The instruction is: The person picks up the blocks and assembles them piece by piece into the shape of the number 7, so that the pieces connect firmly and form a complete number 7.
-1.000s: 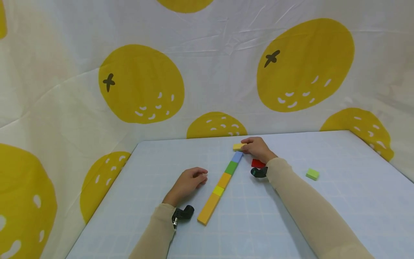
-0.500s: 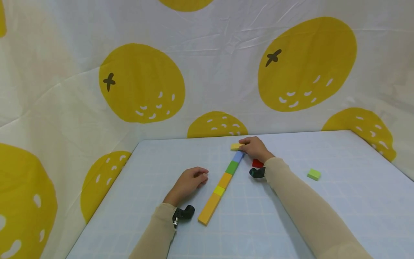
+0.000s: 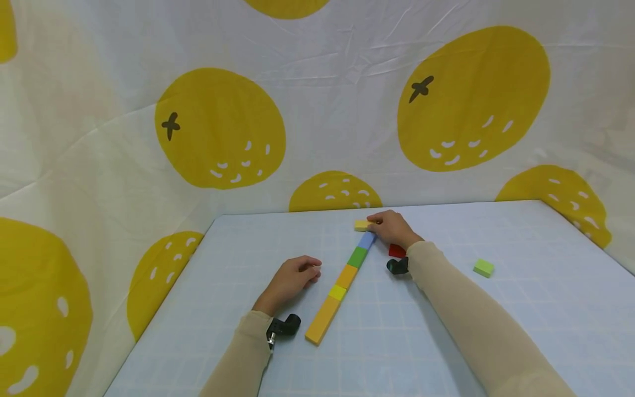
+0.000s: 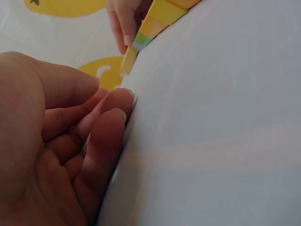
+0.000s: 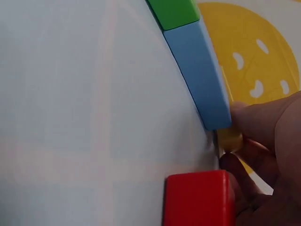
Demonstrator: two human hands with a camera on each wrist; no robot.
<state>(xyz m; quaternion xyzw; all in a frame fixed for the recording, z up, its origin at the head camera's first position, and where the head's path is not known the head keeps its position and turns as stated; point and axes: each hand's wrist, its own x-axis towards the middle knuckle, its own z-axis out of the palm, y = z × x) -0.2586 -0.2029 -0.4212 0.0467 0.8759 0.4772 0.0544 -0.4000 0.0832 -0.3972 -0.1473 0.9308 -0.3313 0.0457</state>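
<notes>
At the far end of a row of blocks, my right hand (image 3: 393, 227) pinches a yellow block (image 3: 361, 225) that lies crosswise on the table. The blue block (image 3: 367, 240) sits right in front of it, followed nearer by a green block (image 3: 357, 257), an orange block (image 3: 346, 277), a small yellow block (image 3: 338, 292) and a long orange block (image 3: 323, 320). A red block (image 5: 197, 200) lies below my right wrist, partly hidden in the head view. My left hand (image 3: 290, 280) rests on the table left of the row, fingers loosely curled, holding nothing.
A light green block (image 3: 483, 268) lies alone to the right of my right forearm. The table (image 3: 412, 353) has a pale checked cover, and its far edge meets a white curtain (image 3: 337, 121) printed with yellow fruit.
My right hand has slid the yellow block slightly left, above the blue block's end. The left hand stays where it was; the view has shifted a little.
</notes>
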